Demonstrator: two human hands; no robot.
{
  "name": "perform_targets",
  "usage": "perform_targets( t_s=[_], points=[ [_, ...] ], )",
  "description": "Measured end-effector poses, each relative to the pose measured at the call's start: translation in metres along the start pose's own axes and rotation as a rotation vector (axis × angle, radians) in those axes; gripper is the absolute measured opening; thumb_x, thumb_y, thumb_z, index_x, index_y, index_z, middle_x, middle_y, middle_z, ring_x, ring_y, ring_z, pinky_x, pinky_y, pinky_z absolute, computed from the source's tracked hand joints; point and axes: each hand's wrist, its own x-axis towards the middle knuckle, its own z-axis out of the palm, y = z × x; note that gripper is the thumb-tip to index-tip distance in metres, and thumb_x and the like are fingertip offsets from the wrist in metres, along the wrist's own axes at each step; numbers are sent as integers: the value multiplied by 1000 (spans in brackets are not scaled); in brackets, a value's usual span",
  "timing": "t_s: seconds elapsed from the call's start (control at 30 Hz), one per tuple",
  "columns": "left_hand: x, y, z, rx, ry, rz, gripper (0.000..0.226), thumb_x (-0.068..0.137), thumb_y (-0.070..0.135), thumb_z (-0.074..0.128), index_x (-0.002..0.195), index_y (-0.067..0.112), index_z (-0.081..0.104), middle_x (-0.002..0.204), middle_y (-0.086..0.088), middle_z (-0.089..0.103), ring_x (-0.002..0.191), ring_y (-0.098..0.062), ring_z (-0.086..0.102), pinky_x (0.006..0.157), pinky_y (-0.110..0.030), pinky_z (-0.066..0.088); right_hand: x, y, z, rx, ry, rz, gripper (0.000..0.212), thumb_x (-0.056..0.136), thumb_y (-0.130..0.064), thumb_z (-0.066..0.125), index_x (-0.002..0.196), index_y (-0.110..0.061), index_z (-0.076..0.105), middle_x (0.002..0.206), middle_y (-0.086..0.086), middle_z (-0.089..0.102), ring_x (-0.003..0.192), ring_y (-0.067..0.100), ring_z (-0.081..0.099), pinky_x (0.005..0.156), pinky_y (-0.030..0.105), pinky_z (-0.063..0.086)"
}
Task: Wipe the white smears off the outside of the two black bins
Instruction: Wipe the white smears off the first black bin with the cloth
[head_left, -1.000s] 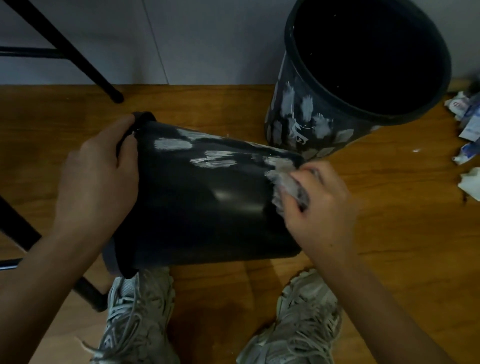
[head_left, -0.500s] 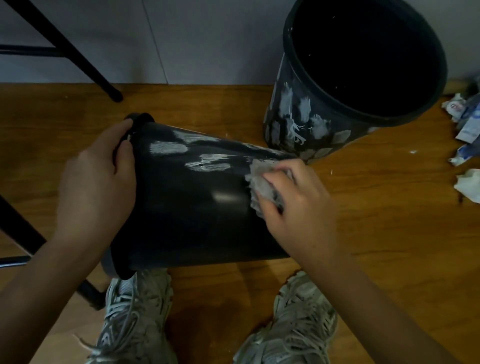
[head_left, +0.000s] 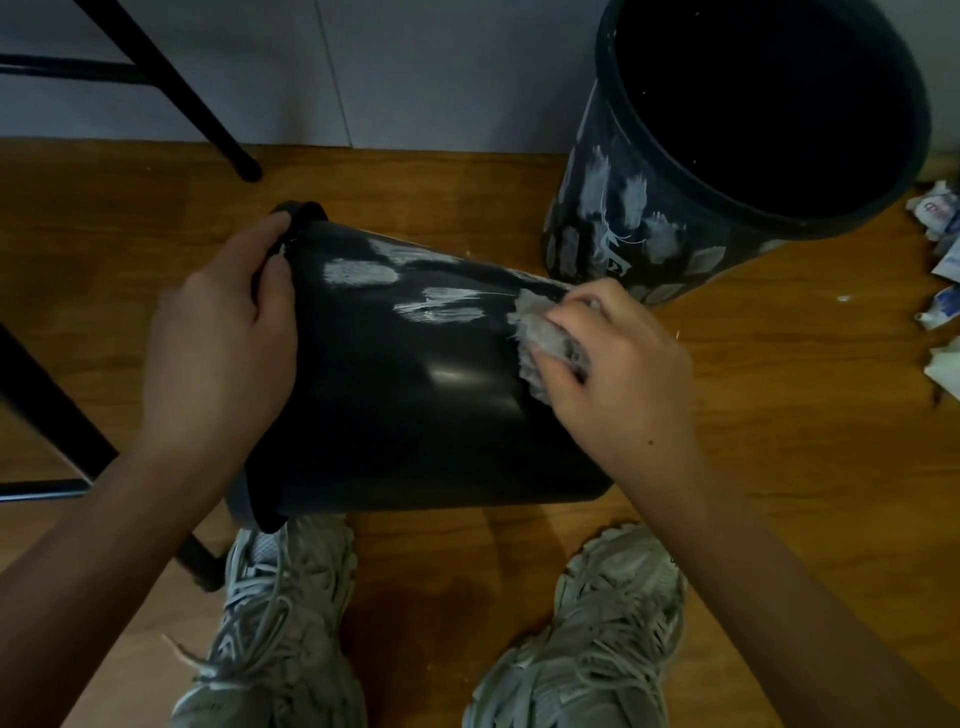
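- Tipped bin on floor by shoes: near side clean, smears left up top.
- Left hand grips rim; right hand pinches rag.
- Upright bin behind: untouched, heavily smeared.

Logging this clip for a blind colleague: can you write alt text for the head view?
A right hand rubs a crumpled tissue on a tipped black bin with white smears; the left hand grips its rim. A smeared second bin stands behind.
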Motion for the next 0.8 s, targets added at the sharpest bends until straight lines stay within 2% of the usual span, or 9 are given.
perform_targets(
  t_s=[0.07, 0.13, 0.23, 0.27, 0.33, 0.43, 0.53, 0.67, 0.8],
  points=[
    [-1, 1, 0, 11, -7, 19, 39, 104, 26, 34, 141, 26, 43, 105, 12, 51, 83, 13, 42, 65, -9, 34, -7, 14, -4, -19, 4, 77, 19, 87, -25, 61, 97, -11, 68, 102, 3, 59, 83, 6, 47, 64, 14, 31],
    [-3, 1, -1, 23, -8, 33, 39, 104, 25, 34, 142, 24, 43, 102, 12, 52, 71, 11, 45, 61, -5, 37, -14, 25, -7, -44, 20, 149, 15, 85, -20, 66, 94, -9, 69, 100, 4, 60, 80, 10, 50, 62, 9, 26],
    [-4, 0, -2, 36, -6, 51, 39, 104, 24, 34, 142, 23, 43, 94, 11, 51, 68, 23, 48, 63, -2, 38, -16, 26, -7, -100, 51, 188, 16, 85, -21, 63, 91, -8, 70, 97, 6, 61, 76, 17, 56, 61, 8, 21],
    [-4, 0, -2, 39, -3, 54, 39, 104, 24, 34, 142, 23, 43, 93, 10, 51, 68, 22, 49, 63, -3, 39, -13, 21, -7, -107, 50, 181, 16, 86, -22, 62, 91, -9, 70, 97, 6, 61, 76, 15, 54, 60, 9, 21],
    [-4, 1, -2, 42, 2, 54, 39, 104, 25, 34, 142, 23, 43, 95, 9, 52, 66, 6, 50, 60, -9, 41, -2, 7, -3, -101, 20, 132, 17, 87, -24, 63, 95, -10, 69, 99, 5, 60, 78, 11, 50, 60, 14, 26],
    [-3, 1, -1, 39, -8, 48, 40, 104, 25, 33, 143, 23, 42, 99, 8, 52, 80, -6, 49, 62, -12, 38, 14, -12, 4, -95, -11, 18, 21, 85, -24, 65, 99, -10, 70, 101, 5, 60, 82, 16, 56, 64, 23, 37],
    [-2, 2, -2, 47, -6, 41, 40, 104, 26, 33, 143, 24, 42, 98, 10, 52, 75, 1, 48, 60, -10, 41, 11, -6, 3, -83, -24, 38, 23, 84, -25, 61, 99, -10, 69, 102, 5, 60, 82, 15, 56, 64, 20, 37],
    [-5, 1, -2, 48, 0, 53, 39, 104, 25, 33, 142, 23, 42, 96, 11, 51, 68, 20, 49, 64, -3, 40, -12, 25, -5, -94, 9, 197, 16, 86, -23, 64, 94, -10, 68, 98, 5, 57, 76, 8, 43, 58, 10, 20],
    [-4, 2, 0, 67, 2, 36, 40, 104, 25, 33, 143, 23, 41, 95, 8, 51, 65, 9, 42, 60, -7, 41, -12, 32, -10, -115, 10, 223, 16, 86, -23, 67, 96, -9, 68, 97, 6, 55, 75, 12, 46, 55, 16, 22]
  ],
)
